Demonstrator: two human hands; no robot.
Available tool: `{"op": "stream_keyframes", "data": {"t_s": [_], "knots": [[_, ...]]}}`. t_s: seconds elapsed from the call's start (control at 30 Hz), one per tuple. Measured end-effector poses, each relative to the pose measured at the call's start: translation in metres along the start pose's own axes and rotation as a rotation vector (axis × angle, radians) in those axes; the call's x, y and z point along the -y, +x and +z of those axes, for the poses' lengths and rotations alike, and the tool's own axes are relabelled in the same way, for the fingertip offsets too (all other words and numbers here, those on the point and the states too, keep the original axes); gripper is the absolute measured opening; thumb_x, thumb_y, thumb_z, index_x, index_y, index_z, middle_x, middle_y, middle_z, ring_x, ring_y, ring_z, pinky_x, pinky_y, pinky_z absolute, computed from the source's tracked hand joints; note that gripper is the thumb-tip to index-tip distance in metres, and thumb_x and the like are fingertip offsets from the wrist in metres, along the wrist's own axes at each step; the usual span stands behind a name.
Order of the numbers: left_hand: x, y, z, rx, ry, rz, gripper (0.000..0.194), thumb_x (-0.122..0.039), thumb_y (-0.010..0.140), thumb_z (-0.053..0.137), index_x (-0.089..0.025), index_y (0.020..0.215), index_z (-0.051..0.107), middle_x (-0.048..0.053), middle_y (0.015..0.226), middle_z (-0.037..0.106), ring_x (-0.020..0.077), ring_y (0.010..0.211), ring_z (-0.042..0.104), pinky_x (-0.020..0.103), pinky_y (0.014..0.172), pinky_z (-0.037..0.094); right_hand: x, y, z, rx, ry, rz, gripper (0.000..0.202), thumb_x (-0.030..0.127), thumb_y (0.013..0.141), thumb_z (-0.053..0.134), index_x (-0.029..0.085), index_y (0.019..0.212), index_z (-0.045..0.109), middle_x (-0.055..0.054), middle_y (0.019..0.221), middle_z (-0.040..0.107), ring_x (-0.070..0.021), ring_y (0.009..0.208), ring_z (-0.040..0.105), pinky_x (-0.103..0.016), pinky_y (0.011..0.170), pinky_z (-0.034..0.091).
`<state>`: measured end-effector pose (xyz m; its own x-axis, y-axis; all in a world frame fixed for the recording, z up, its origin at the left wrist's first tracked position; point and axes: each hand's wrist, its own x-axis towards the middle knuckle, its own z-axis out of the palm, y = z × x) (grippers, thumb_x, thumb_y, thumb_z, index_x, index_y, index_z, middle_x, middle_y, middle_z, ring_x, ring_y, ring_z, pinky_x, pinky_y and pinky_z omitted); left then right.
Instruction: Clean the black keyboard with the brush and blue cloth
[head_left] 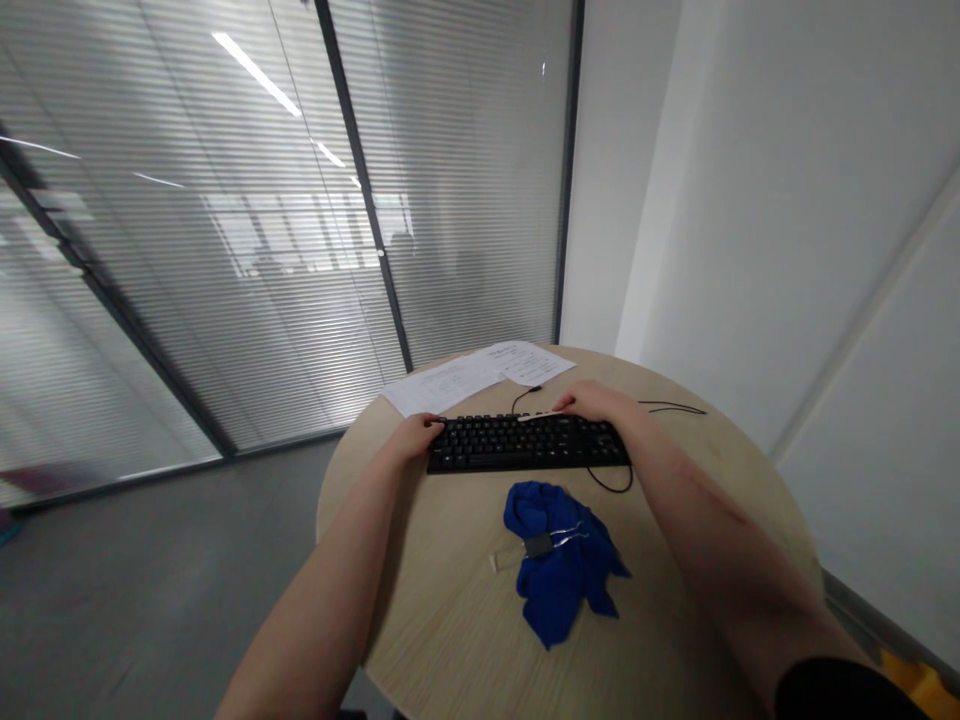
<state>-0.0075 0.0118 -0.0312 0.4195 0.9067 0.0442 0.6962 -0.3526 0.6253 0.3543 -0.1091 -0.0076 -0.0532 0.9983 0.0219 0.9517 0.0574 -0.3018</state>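
Observation:
A black keyboard [495, 445] lies flat on the round wooden table. My left hand [416, 437] grips its left end near the top corner, fingers closed on the edge. At the far right edge of the keyboard, my right hand [589, 402] pinches a thin pale flat stick [538, 416], which lies along the top row of keys. Nearer to me is a crumpled blue cloth [559, 605]. A dark binder clip [538, 546] with wire handles rests on the cloth; whether it clamps the fabric I cannot tell.
Printed paper sheets [450, 382] lie at the table's back left. A black cable [615, 490] loops by the keyboard's right end, and a cable end [535, 389] lies behind it. Glass partitions with blinds [465, 200] and a white wall [787, 250] enclose the round table [435, 600].

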Motion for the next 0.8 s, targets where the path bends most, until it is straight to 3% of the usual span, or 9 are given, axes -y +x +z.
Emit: {"op": "stream_keyframes", "data": {"t_s": [0.2,0.43,0.63,0.8], "knots": [[-0.003,-0.003,-0.002,0.002,-0.001,-0.018,0.036,-0.027,0.085,0.054,-0.011,0.112,0.072,0.009,0.09,0.075,0.0184,0.072,0.067,0.023,0.056,0.049,0.009,0.002,0.003,0.019,0.02,-0.036,0.027,0.025,0.085,0.064,0.029,0.108,0.077,-0.002,0.105,0.077,-0.0208,0.093,0.07,-0.026,0.084,0.05],[-0.004,-0.002,-0.002,-0.011,0.003,-0.011,0.034,-0.026,0.084,0.055,-0.011,0.109,0.073,0.008,0.089,0.075,0.0191,0.075,0.068,0.023,0.062,0.051,-0.005,-0.012,-0.012,0.056,0.045,0.033,0.025,0.027,0.084,0.064,0.027,0.105,0.079,-0.003,0.103,0.077,-0.0211,0.092,0.069,-0.027,0.082,0.05],[-0.003,-0.002,-0.001,0.008,-0.033,-0.039,0.035,-0.027,0.084,0.057,-0.011,0.111,0.072,0.008,0.087,0.075,0.0182,0.069,0.067,0.023,0.056,0.05,-0.005,-0.004,-0.006,0.049,-0.022,0.066,0.029,0.022,0.082,0.065,0.027,0.107,0.078,-0.004,0.106,0.076,-0.0218,0.095,0.069,-0.027,0.085,0.05],[-0.003,-0.002,-0.002,-0.005,-0.015,-0.022,0.033,-0.026,0.085,0.056,-0.011,0.108,0.073,0.008,0.087,0.075,0.0174,0.071,0.067,0.022,0.061,0.05,-0.007,-0.005,-0.007,0.042,0.004,0.057,0.029,0.022,0.083,0.065,0.028,0.108,0.078,-0.002,0.107,0.076,-0.021,0.096,0.069,-0.025,0.084,0.049]]}}
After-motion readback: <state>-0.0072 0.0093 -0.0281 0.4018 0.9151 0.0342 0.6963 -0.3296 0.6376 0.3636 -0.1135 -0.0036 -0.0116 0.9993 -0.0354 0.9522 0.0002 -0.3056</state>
